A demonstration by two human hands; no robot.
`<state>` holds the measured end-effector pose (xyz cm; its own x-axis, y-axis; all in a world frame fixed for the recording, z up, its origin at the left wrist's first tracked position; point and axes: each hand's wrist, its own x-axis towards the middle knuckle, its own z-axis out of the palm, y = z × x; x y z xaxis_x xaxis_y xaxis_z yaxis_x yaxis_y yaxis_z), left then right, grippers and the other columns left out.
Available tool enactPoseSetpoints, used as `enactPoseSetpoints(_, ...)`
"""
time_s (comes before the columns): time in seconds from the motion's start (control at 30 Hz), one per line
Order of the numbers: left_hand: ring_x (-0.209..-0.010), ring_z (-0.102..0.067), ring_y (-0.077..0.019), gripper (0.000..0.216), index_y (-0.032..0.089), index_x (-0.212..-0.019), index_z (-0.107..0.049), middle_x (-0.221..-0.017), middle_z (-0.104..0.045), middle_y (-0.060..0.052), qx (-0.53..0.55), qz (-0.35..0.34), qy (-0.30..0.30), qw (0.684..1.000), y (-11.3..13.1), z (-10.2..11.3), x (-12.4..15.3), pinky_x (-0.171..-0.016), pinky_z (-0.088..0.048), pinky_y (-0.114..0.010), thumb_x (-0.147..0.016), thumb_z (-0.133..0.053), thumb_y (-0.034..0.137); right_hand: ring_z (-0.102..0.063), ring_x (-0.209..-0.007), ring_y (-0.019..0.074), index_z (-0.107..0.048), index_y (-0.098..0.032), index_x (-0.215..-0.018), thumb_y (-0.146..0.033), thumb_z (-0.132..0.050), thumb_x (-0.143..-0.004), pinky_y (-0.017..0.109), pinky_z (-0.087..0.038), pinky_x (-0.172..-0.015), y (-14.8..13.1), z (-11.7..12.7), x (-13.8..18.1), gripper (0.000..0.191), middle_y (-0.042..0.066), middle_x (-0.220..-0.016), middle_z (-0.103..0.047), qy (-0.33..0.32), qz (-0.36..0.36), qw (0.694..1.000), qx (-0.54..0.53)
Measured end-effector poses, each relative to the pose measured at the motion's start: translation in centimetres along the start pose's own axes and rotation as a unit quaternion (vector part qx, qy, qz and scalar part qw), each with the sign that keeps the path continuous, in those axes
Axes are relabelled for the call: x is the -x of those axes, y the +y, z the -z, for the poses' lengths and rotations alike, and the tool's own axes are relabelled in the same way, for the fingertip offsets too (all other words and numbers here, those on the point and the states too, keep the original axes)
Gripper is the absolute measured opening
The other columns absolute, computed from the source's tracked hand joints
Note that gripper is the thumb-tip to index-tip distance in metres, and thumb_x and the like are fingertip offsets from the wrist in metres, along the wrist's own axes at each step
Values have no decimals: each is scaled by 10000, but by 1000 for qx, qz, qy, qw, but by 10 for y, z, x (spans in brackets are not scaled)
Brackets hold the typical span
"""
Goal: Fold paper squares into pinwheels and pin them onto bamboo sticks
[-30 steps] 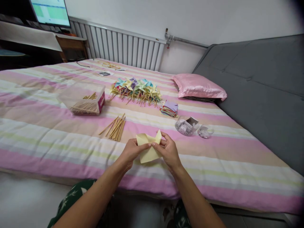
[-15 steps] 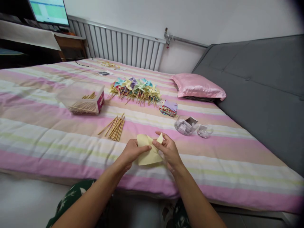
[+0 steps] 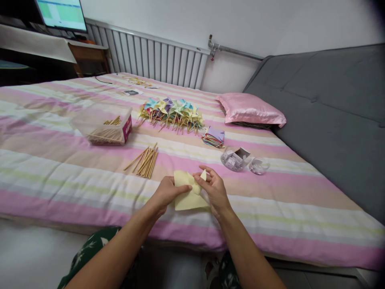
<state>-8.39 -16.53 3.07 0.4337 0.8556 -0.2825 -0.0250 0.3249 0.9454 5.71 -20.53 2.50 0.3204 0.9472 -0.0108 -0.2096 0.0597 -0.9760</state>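
Observation:
A square of pale yellow paper (image 3: 187,201) is held between my two hands above the near part of the bed. My left hand (image 3: 168,194) grips its left side, thumb flat on top and fingers underneath. At its upper right, my right hand (image 3: 214,188) pinches a corner of the paper bent inward, thumb and fingers closed on it. The tip of that corner pokes up between the fingers. To the left of my hands lies a small bundle of thin wooden sticks (image 3: 148,161).
Finished paper pinwheels (image 3: 171,110) lie in a heap farther back. Beside them sit a stack of coloured paper (image 3: 214,136) and two clear containers, one with small boxes (image 3: 235,159), one round (image 3: 258,165). A plastic box of sticks (image 3: 110,134) stands left; a pink pillow (image 3: 251,109) lies behind.
My right thumb and fingers have shifted slightly on the bent corner, which sits a little closer to the paper's middle. My left hand keeps its grip.

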Motion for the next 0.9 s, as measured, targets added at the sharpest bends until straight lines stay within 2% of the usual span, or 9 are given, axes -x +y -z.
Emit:
enactPoseSetpoints(0.1, -592, -624, -175, 256, 81, -744, -704, -714, -712, -91, 45, -9, 55, 997, 4, 4, -3, -539, -457, -236, -542, -763, 228, -581, -875, 165, -509, -189, -1107, -333, -685, -684, 292, -459, -759, -3, 3, 0, 480, 70, -997, -612, 81, 118, 987, 77)
enactPoseSetpoints(0.17, -595, -622, -163, 272, 84, -760, -693, -718, -709, -80, 94, -18, 94, 991, 7, 8, -6, -544, -460, -229, -529, -767, 207, -577, -814, 147, -531, -202, -1094, -298, -659, -717, 279, -452, -745, -6, 5, 2, 409, 37, -892, -617, 135, 203, 960, 138)
enactPoseSetpoints(0.23, -613, -624, -154, 316, 92, -813, -684, -747, -709, -69, 142, -24, 117, 983, 10, 13, -8, -556, -465, -222, -524, -768, 189, -563, -647, 125, -557, -210, -1055, -264, -616, -756, 256, -451, -647, -8, 5, 7, 310, -13, -686, -594, 123, 238, 947, 179)
enactPoseSetpoints(0.33, -628, -624, -142, 349, 110, -874, -673, -785, -710, -53, 189, -31, 125, 974, 12, 20, -11, -565, -470, -217, -544, -758, 184, -547, -495, 118, -594, -215, -1026, -234, -573, -779, 240, -441, -518, -8, 0, 14, 249, -30, -564, -600, -31, 205, 954, 215)
enactPoseSetpoints(0.4, -618, -622, -142, 326, 114, -867, -669, -782, -708, -47, 204, -30, 120, 971, 12, 22, -11, -567, -473, -224, -559, -749, 185, -598, -533, 131, -603, -225, -1062, -217, -567, -773, 250, -476, -531, -5, -5, 17, 291, 1, -675, -669, -122, 177, 950, 225)
enactPoseSetpoints(0.43, -610, -620, -143, 312, 111, -856, -667, -775, -707, -48, 210, -26, 114, 971, 12, 22, -11, -571, -475, -231, -563, -746, 183, -624, -571, 139, -604, -234, -1082, -210, -561, -773, 258, -495, -554, -4, -7, 18, 312, 12, -739, -685, -144, 169, 949, 223)
enactPoseSetpoints(0.53, -606, -621, -150, 301, 102, -849, -663, -774, -705, -56, 219, -16, 90, 971, 11, 20, -9, -583, -478, -246, -567, -740, 173, -663, -656, 156, -631, -251, -1062, -199, -540, -786, 272, -523, -606, 2, -11, 16, 295, 15, -812, -689, -148, 165, 952, 209)
enactPoseSetpoints(0.67, -638, -627, -164, 354, 112, -906, -659, -776, -701, -48, 211, -18, 71, 975, 7, 14, -7, -584, -471, -254, -569, -741, 181, -662, -678, 168, -698, -255, -931, -208, -585, -763, 291, -526, -630, 8, -9, 13, 208, 14, -851, -711, -129, 171, 953, 213)
enactPoseSetpoints(0.9, -629, -608, -140, 300, 108, -861, -667, -742, -687, -34, 201, -21, 52, 978, 4, 10, -5, -578, -447, -233, -578, -736, 181, -656, -667, 171, -720, -227, -786, -307, -686, -710, 285, -525, -628, 7, -10, 13, 115, 23, -768, -710, -104, 137, 970, 173)
